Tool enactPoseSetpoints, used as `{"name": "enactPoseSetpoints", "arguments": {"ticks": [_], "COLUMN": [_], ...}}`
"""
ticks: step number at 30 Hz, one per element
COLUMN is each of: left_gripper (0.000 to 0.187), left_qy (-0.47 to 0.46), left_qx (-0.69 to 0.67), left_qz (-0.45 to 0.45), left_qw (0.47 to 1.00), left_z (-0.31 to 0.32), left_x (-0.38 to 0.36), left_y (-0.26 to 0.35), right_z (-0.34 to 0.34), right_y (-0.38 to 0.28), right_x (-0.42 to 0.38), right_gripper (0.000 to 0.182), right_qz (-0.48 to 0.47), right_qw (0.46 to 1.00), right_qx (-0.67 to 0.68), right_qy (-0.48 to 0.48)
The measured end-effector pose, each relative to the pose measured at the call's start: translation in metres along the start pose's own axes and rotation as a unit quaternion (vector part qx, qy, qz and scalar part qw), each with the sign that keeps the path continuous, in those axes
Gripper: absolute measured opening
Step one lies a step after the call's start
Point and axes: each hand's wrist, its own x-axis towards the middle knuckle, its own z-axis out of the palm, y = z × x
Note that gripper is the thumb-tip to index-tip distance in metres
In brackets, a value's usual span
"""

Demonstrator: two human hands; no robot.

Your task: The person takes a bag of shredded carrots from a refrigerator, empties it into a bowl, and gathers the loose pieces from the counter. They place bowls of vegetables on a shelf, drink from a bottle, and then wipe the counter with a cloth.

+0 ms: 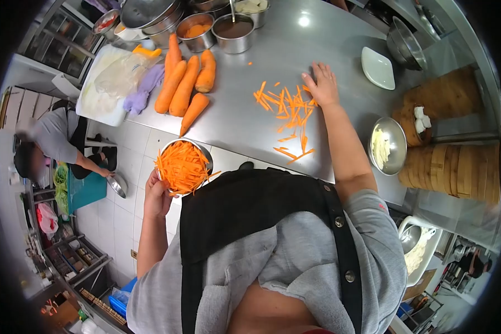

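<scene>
My left hand (157, 195) grips the rim of a metal bowl (207, 157) heaped with shredded carrot (182, 167), held in front of the table's near edge. On the steel table (236, 106), my right hand (324, 86) lies flat with its fingers stretched out, touching the right side of a scattered patch of carrot shreds (286, 106). Some shreds trail from that patch toward the near edge. Several whole peeled carrots (183, 83) lie left of it, one pointing at the bowl.
A white cutting board (103, 106) with a plastic bag and purple cloth (143, 92) is at left. Metal pots (233, 34) stand at the back. A white dish (378, 68), a metal bowl (396, 158) and bamboo steamers (451, 172) are at right. Another person (61, 133) bends at far left.
</scene>
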Motion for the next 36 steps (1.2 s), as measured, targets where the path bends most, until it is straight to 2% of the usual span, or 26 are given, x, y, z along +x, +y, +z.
{"name": "enactPoseSetpoints", "arguments": {"ticks": [1, 3, 5, 7, 10, 13, 16, 19, 24, 28, 29, 31, 34, 36], "left_gripper": [0.039, 0.041, 0.043, 0.045, 0.046, 0.045, 0.044, 0.043, 0.04, 0.027, 0.019, 0.016, 0.013, 0.012], "left_qy": [0.013, 0.028, 0.006, -0.007, -0.004, -0.002, -0.02, -0.014, 0.016, -0.03, -0.041, -0.044, -0.068, -0.082], "left_qx": [-0.006, -0.013, -0.027, -0.032, -0.034, -0.046, -0.038, -0.019, -0.035, -0.031, -0.033, -0.026, 0.004, 0.024], "left_qz": [-0.005, -0.014, -0.008, -0.005, 0.005, 0.019, 0.016, 0.018, 0.006, 0.006, 0.001, -0.003, 0.004, 0.014], "left_qw": [1.0, 0.999, 1.0, 0.999, 0.999, 0.999, 0.999, 1.0, 0.999, 0.999, 0.999, 0.999, 0.998, 0.996], "left_z": [-0.003, -0.014, -0.022, -0.026, -0.022, -0.015, -0.019, -0.011, 0.011, 0.034, 0.039, 0.055, 0.081, 0.104], "left_x": [-0.003, -0.003, 0.0, 0.003, 0.005, 0.01, 0.01, 0.006, -0.005, 0.004, 0.01, 0.022, 0.049, 0.072], "left_y": [-0.002, -0.003, -0.002, 0.003, 0.016, 0.023, 0.021, 0.019, -0.002, -0.012, -0.013, -0.015, -0.016, -0.017], "right_z": [0.002, 0.014, 0.017, 0.009, 0.0, 0.017, 0.053, 0.047, 0.024, 0.002, -0.001, -0.006, -0.037, -0.043], "right_y": [-0.006, -0.024, -0.039, -0.056, -0.084, -0.113, -0.117, -0.118, -0.088, -0.072, -0.066, -0.054, -0.049, -0.034], "right_x": [0.001, -0.005, -0.016, -0.024, -0.011, 0.03, 0.063, 0.048, -0.01, -0.059, -0.068, -0.077, -0.083, -0.08], "right_gripper": [0.069, 0.06, 0.054, 0.05, 0.048, 0.053, 0.055, 0.056, 0.054, 0.046, 0.045, 0.043, 0.042, 0.042], "right_qz": [-0.016, -0.115, -0.186, -0.226, -0.205, -0.212, -0.225, -0.261, -0.381, -0.454, -0.46, -0.473, -0.422, -0.352], "right_qw": [1.0, 0.992, 0.977, 0.954, 0.919, 0.927, 0.952, 0.948, 0.896, 0.857, 0.852, 0.843, 0.836, 0.879], "right_qx": [0.013, 0.017, 0.055, 0.13, 0.284, 0.266, 0.135, 0.043, 0.032, 0.037, 0.048, 0.066, 0.082, 0.139], "right_qy": [-0.011, -0.047, -0.093, -0.148, -0.183, -0.16, -0.158, -0.18, -0.225, -0.242, -0.246, -0.249, -0.341, -0.29]}}
